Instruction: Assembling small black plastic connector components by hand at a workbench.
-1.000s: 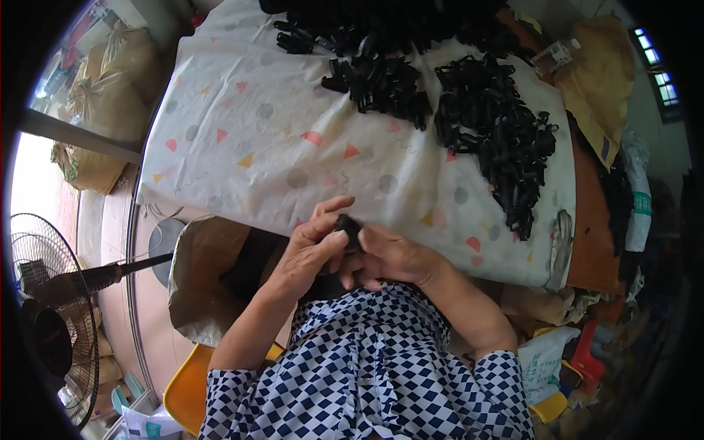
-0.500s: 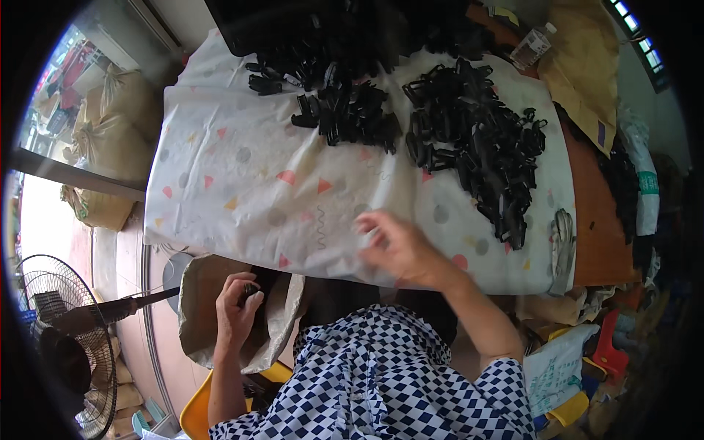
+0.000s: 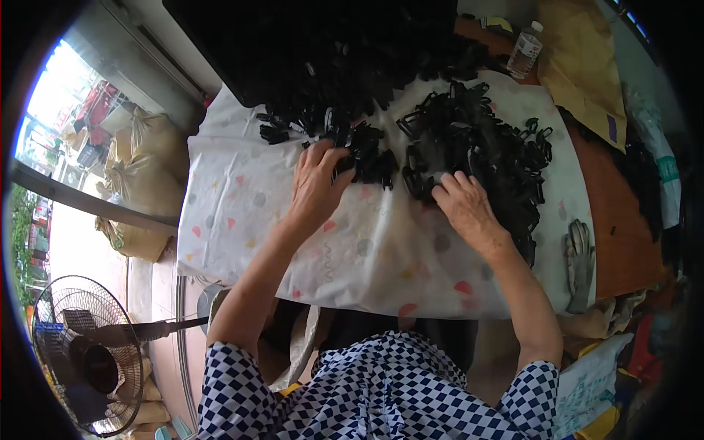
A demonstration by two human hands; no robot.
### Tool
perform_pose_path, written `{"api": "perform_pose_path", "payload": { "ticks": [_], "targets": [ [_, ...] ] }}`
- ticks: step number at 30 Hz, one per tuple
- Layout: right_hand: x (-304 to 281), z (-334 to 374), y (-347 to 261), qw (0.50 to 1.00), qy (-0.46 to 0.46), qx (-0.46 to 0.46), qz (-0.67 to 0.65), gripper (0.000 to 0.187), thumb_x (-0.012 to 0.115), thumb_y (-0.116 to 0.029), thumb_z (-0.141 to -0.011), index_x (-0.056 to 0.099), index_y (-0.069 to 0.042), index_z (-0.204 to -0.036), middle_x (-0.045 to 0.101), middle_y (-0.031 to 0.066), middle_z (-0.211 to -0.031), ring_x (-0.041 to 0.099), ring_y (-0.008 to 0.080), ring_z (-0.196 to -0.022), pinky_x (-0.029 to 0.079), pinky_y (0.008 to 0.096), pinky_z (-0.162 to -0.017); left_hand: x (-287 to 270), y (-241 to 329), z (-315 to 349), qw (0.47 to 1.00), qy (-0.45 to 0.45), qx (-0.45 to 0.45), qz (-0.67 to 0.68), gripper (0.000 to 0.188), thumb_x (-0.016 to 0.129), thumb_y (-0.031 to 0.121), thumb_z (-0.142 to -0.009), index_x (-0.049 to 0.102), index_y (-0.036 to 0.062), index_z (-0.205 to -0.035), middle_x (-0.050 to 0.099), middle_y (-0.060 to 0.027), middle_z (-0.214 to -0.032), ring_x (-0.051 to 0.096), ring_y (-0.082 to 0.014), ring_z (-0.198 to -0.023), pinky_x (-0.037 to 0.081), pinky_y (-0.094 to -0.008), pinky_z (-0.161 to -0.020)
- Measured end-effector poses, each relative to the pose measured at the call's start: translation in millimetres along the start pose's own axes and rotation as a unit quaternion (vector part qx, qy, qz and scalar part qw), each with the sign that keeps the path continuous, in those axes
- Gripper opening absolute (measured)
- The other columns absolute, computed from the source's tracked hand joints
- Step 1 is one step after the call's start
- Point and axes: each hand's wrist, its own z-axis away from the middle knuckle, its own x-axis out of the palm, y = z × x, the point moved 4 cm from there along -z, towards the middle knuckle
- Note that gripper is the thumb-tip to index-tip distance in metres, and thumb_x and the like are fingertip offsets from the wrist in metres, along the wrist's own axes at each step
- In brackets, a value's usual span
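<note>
Two heaps of small black plastic pieces, many of them narrow open loops, lie on the patterned cloth: a left heap (image 3: 367, 150) and a right heap (image 3: 491, 139). At the near edge of the left heap is my left hand (image 3: 315, 183), its fingers curled and a black piece showing between thumb and fingers. My right hand (image 3: 469, 209) rests against the near-left side of the right heap. Its fingers bend down into the pieces, and whatever the fingertips pinch is hidden.
A large black container (image 3: 220, 44) with more pieces stands at the back. A plastic bottle (image 3: 525, 51), a brown paper bag (image 3: 583, 73) and a grey glove (image 3: 579, 260) lie to the right. A fan (image 3: 92, 359) stands left; a pale sack (image 3: 301, 359) hangs below the table's front edge.
My left hand has come up from the sack below the table to the left heap. My right hand has moved right and forward from the bare cloth to the right heap.
</note>
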Motion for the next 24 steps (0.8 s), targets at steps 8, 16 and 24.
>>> {"api": "perform_pose_path", "payload": {
  "ticks": [8,16,24],
  "targets": [
    [1.6,13.8,-0.9,1.000,0.005,-0.010,-0.027,0.008,0.063,-0.006,-0.073,0.057,-0.007,-0.078,0.050,0.0058,-0.084,0.052,0.0213,-0.085,0.045,0.0332,-0.073,73.8,-13.8,-65.6,0.990,-0.076,-0.067,-0.101,0.045,0.066,0.044,-0.081,0.062,0.0126,-0.112,0.053,-0.0099,-0.124,0.043,-0.0309,-0.123,0.034,-0.0522,-0.097],
    [-9.7,30.0,-21.3,0.964,0.071,0.058,-0.249,0.022,0.071,-0.012,-0.079,0.052,-0.005,-0.088,0.058,0.0088,-0.084,0.061,0.0249,-0.081,0.048,0.0336,-0.072,57.4,39.6,28.9,0.985,-0.064,0.129,-0.091,0.037,0.075,0.033,-0.073,0.063,0.0192,-0.105,0.042,-0.0095,-0.137,0.031,-0.0317,-0.134,0.025,-0.0609,-0.102],
    [-6.6,46.0,-47.9,0.893,0.042,0.138,-0.427,0.017,0.066,-0.006,-0.085,0.051,-0.002,-0.092,0.058,0.0123,-0.084,0.061,0.0309,-0.075,0.052,0.0367,-0.065,25.3,52.8,101.5,0.995,-0.045,0.071,-0.053,0.038,0.076,0.022,-0.069,0.064,0.0189,-0.104,0.055,-0.0043,-0.117,0.056,-0.0260,-0.099,0.046,-0.0394,-0.080]
  ]
}}
